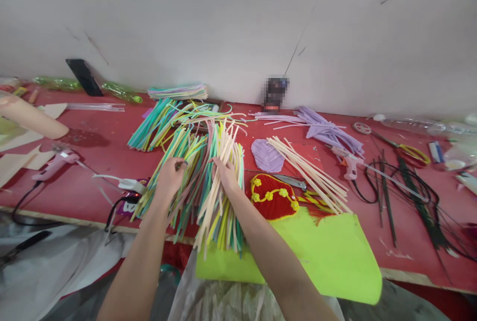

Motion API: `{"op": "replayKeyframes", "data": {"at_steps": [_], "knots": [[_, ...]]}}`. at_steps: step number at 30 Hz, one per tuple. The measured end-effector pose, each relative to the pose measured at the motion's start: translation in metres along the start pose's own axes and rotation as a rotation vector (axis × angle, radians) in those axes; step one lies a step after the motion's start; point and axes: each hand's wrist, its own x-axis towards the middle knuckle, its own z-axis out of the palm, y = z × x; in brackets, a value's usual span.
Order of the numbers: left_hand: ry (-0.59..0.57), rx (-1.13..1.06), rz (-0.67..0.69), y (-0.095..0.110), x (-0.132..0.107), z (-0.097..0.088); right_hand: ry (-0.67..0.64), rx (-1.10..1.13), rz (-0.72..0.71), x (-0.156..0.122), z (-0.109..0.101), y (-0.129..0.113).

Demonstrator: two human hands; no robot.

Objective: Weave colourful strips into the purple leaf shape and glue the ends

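A large spread heap of pipe cleaners [188, 187] in green, yellow, mauve and cream lies in front of me, hanging over the table's near edge. My left hand [170, 176] is closed at the left of the heap, fingertips curled in on some pipe cleaners; exactly which ones is hidden. My right hand [226, 176] is closed around part of the cream pipe cleaners [228, 147] on the right side. Close by on the right are a purple ribbed oval piece [267, 155] and a red oval piece [274, 204] with yellow flowers.
More bunches, one mixed [177, 92] and one purple [328, 129], lie farther back. Scissors [288, 181] rest beside the red piece. Pink glue guns [55, 164] with cords sit at both sides. Green sheet [328, 251] overhangs the front edge. A white partition [186, 28] stands behind.
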Motion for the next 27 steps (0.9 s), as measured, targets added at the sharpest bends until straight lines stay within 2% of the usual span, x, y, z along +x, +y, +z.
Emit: {"op": "replayKeyframes", "data": {"at_steps": [2, 4, 8, 10, 14, 17, 23, 27], "knots": [[0.012, 0.024, -0.066, 0.001, 0.000, -0.002, 0.001, 0.001, 0.000, 0.000, 0.000, -0.001], [0.035, 0.047, -0.048, 0.000, 0.000, -0.002, 0.006, -0.019, 0.003, -0.001, 0.001, -0.003], [-0.042, 0.139, 0.185, -0.003, -0.003, 0.004, -0.063, -0.114, -0.040, -0.005, 0.005, -0.007], [-0.074, 0.208, 0.234, -0.003, -0.006, 0.009, -0.116, -0.215, -0.081, -0.007, 0.008, -0.007], [-0.083, 0.354, 0.186, 0.002, -0.011, 0.016, -0.049, -0.508, -0.074, -0.010, 0.010, 0.000], [-0.103, 0.406, 0.143, 0.005, -0.010, 0.017, 0.003, -0.599, -0.074, -0.011, 0.011, 0.002], [-0.145, 0.230, 0.133, -0.008, 0.002, 0.008, -0.007, -0.590, -0.074, -0.009, 0.010, 0.003], [-0.125, 0.115, 0.096, -0.018, 0.008, 0.001, -0.009, -0.424, -0.037, -0.007, 0.009, 0.004]]}}
